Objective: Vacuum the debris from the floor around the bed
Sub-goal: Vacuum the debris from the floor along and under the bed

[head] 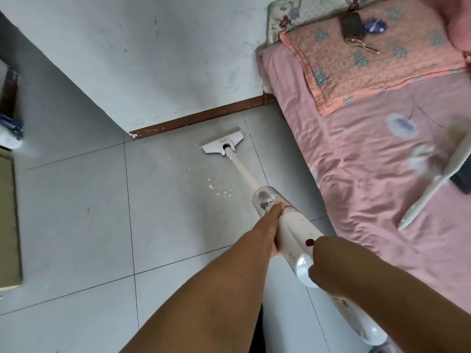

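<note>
Bits of white debris (221, 191) lie scattered on the grey tiled floor (76, 212), just left of the tube of a white cordless stick vacuum (293, 233). A few smaller flecks lie nearer its floor head (222, 144). The floor head sits flat on the tiles close to the brown baseboard (198, 118), apart from the main patch of debris and near the corner of the bed (369, 161). From the head the tube slants back to a clear dust bin (263, 196) with some dirt inside, and a red button (309, 242) sits on top of the body.

The left hand (269, 225) grips the vacuum's body just behind the dust bin, with the fingers curled round it and their tips hidden on the underside. The right hand (328, 268) holds the rear handle with its fingers curled round it. It is seen from the back, so I cannot tell whether the fingers are pressed together.

The bed runs along the right under a pink sheet. At its head, by the pale wall (153, 47), is a peach pillow (356, 67) printed with teddy bears. On the pillow lie a dark key fob (352, 25) with a gold key (363, 46), and a purple item (375, 25) just beside them. A white-handled brush (433, 179) lies on the sheet, blurred. A tan box (7, 217) shows at the left edge.
</note>
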`<state>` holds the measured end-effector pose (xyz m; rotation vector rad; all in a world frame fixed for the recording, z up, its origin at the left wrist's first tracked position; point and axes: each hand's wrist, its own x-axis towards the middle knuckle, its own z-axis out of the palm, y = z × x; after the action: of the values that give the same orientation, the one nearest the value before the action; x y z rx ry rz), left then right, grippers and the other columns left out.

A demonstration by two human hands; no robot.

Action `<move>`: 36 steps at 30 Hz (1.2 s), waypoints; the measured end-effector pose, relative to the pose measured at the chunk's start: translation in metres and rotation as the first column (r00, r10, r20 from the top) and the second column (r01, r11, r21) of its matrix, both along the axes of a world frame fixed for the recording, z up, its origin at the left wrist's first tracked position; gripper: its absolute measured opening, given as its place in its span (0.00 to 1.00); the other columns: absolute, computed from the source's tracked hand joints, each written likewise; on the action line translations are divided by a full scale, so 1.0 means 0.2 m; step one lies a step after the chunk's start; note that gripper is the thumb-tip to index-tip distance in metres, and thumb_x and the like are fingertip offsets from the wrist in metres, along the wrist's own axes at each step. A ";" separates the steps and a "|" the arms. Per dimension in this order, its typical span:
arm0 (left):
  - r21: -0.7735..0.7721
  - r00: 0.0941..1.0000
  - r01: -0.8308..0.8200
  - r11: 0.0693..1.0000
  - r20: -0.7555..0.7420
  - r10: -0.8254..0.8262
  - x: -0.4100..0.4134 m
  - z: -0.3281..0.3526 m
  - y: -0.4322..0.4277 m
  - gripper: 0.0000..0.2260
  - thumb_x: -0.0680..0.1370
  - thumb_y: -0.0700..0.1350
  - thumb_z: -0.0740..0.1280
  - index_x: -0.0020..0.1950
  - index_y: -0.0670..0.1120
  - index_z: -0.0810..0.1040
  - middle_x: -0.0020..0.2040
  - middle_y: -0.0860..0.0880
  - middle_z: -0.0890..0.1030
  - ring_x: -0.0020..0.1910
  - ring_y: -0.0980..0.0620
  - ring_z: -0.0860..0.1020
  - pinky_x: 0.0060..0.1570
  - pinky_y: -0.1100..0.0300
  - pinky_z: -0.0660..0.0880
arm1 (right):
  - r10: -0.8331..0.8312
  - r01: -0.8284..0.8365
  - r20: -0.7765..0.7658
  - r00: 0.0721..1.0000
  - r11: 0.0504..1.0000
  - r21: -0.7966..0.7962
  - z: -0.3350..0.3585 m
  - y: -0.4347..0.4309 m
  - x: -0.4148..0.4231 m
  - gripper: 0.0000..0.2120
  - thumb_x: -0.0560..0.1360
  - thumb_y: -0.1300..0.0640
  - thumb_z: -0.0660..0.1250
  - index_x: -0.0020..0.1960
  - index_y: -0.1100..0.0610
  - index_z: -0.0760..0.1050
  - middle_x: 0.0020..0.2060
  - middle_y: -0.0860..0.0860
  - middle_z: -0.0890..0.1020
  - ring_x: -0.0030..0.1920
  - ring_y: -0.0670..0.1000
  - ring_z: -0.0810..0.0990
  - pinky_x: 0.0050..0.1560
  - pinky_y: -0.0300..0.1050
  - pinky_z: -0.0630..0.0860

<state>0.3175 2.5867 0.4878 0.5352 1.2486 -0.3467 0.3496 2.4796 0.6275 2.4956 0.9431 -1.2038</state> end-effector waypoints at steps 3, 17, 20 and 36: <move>0.005 1.000 0.016 1.000 -0.019 -0.016 0.02 -0.02 0.08 0.22 0.73 0.63 0.73 0.55 0.47 0.79 0.47 0.43 0.86 0.45 0.44 0.84 0.36 0.53 0.80 | 0.001 -0.001 -0.002 1.000 1.000 -0.004 -0.02 0.07 0.01 0.17 0.76 0.56 0.59 0.31 0.52 0.58 0.30 0.47 0.66 0.34 0.50 0.70 0.32 0.38 0.68; 0.030 0.997 0.071 0.997 -0.039 -0.070 0.08 -0.05 0.16 0.20 0.73 0.62 0.73 0.51 0.47 0.78 0.43 0.44 0.85 0.40 0.45 0.83 0.30 0.55 0.78 | -0.018 0.018 -0.009 1.000 0.999 -0.038 -0.10 0.11 0.05 0.11 0.74 0.64 0.56 0.35 0.53 0.64 0.30 0.49 0.62 0.28 0.46 0.61 0.27 0.37 0.57; 0.026 0.995 0.091 0.995 -0.034 -0.091 0.06 -0.03 0.08 0.20 0.73 0.62 0.73 0.51 0.47 0.77 0.40 0.44 0.85 0.40 0.45 0.83 0.30 0.55 0.78 | -0.075 0.075 0.005 0.997 0.995 -0.061 -0.08 0.03 0.02 0.14 0.74 0.64 0.58 0.32 0.55 0.59 0.30 0.50 0.64 0.28 0.47 0.63 0.26 0.38 0.58; -0.052 0.983 0.184 0.982 0.021 -0.183 -0.47 0.06 -0.90 0.22 0.69 0.59 0.77 0.52 0.45 0.76 0.29 0.41 0.83 0.25 0.42 0.82 0.21 0.50 0.78 | -0.140 0.140 0.049 0.989 0.990 0.010 0.08 -0.92 -0.57 0.14 0.75 0.55 0.59 0.31 0.53 0.62 0.29 0.46 0.67 0.38 0.51 0.72 0.39 0.41 0.71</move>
<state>0.2225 2.4068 0.5003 0.6078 1.1736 -0.5289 0.2353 2.2952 0.6435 2.6225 0.7723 -1.1736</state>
